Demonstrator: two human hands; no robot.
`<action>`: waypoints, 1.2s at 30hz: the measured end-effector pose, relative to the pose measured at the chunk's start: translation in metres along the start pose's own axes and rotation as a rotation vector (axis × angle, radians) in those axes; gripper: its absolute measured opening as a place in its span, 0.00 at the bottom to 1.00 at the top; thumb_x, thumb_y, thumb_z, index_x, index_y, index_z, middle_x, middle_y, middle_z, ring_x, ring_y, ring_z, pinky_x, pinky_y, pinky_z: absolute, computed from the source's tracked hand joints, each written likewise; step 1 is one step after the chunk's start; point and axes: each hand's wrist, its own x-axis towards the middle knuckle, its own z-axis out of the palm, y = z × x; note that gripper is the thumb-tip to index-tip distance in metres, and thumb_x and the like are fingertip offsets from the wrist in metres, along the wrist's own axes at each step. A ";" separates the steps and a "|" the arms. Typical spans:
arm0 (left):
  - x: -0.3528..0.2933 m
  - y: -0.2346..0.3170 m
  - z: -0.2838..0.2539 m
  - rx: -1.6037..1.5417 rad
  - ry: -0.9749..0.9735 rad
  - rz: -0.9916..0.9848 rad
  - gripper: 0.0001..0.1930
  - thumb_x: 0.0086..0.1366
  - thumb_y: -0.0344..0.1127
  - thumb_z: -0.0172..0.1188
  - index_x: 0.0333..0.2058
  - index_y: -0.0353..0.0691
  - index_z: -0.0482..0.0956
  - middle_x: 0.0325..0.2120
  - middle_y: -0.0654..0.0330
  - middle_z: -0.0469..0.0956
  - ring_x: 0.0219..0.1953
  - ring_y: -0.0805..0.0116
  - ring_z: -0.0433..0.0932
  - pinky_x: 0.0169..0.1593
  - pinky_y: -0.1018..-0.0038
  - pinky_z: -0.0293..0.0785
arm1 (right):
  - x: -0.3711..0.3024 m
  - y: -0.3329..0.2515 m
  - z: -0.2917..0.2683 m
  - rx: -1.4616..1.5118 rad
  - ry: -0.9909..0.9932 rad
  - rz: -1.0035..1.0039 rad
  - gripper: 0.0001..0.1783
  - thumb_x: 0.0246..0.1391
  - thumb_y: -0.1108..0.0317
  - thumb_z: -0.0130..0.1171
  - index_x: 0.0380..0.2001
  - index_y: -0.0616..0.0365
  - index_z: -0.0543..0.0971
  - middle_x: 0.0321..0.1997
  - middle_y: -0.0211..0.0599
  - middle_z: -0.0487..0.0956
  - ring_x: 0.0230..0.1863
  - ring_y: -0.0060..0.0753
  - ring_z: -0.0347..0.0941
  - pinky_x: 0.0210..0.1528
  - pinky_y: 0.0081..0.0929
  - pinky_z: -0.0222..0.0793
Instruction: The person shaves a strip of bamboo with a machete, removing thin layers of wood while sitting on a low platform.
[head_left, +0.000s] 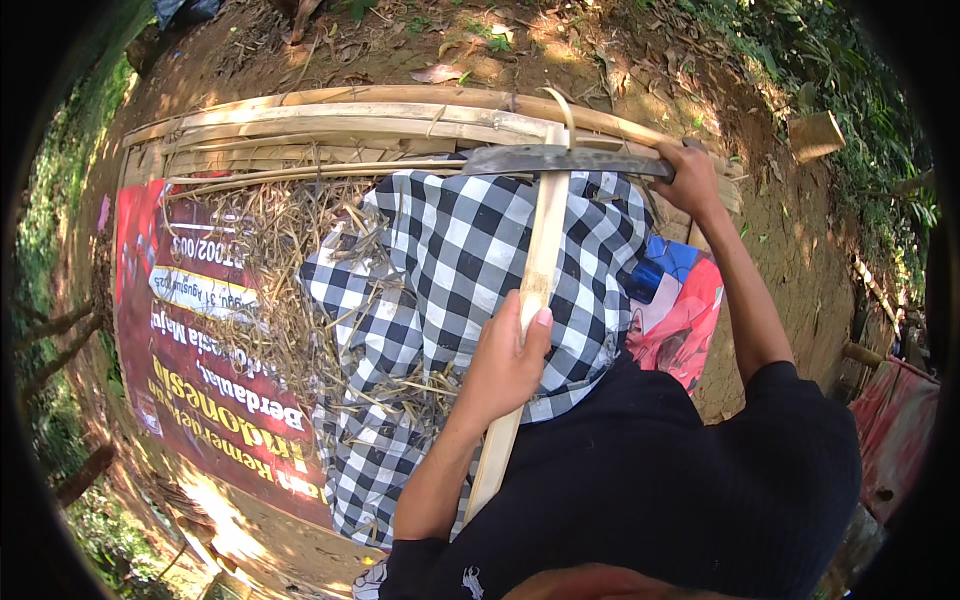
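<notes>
A long pale bamboo strip (541, 245) slants up from beside my body across a black-and-white checked cloth (460, 235) on my lap. My left hand (507, 355) is wrapped round its middle, thumb pointing along it. At the upper right, my right hand (690, 180) grips the handle of a machete (560, 161). The dark, wide blade lies crosswise over the strip near its far end, pointing left. A thin curled shaving (563, 112) rises from the strip just beyond the blade.
A printed red banner (200, 400) is spread under the cloth, strewn with thin shavings (280, 260). Long split bamboo pieces (330, 115) lie along its far edge. Bare soil (480, 50) with dry leaves surrounds it. A cut stump (815, 136) stands at the right, near green plants.
</notes>
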 end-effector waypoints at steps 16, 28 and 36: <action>-0.024 0.025 -0.021 -0.309 -0.028 -0.203 0.15 0.78 0.45 0.46 0.42 0.38 0.65 0.16 0.67 0.62 0.07 0.80 0.57 0.11 0.81 0.58 | 0.005 0.023 -0.025 0.169 0.034 0.556 0.09 0.49 0.66 0.61 0.25 0.63 0.78 0.18 0.53 0.75 0.19 0.48 0.72 0.28 0.48 0.65; -0.001 0.036 -0.021 -0.334 -0.092 -0.287 0.23 0.79 0.54 0.35 0.35 0.39 0.64 0.13 0.68 0.59 0.05 0.79 0.57 0.08 0.80 0.57 | -0.038 -0.109 -0.027 0.378 -0.100 -0.149 0.15 0.29 0.66 0.68 0.22 0.52 0.73 0.19 0.36 0.75 0.23 0.47 0.74 0.28 0.43 0.68; 0.015 0.032 -0.014 -0.267 -0.027 -0.232 0.22 0.78 0.54 0.37 0.35 0.40 0.63 0.14 0.68 0.59 0.06 0.81 0.56 0.09 0.81 0.58 | -0.030 -0.025 0.014 0.164 -0.025 0.105 0.09 0.37 0.68 0.64 0.23 0.56 0.73 0.21 0.46 0.76 0.27 0.55 0.75 0.30 0.49 0.69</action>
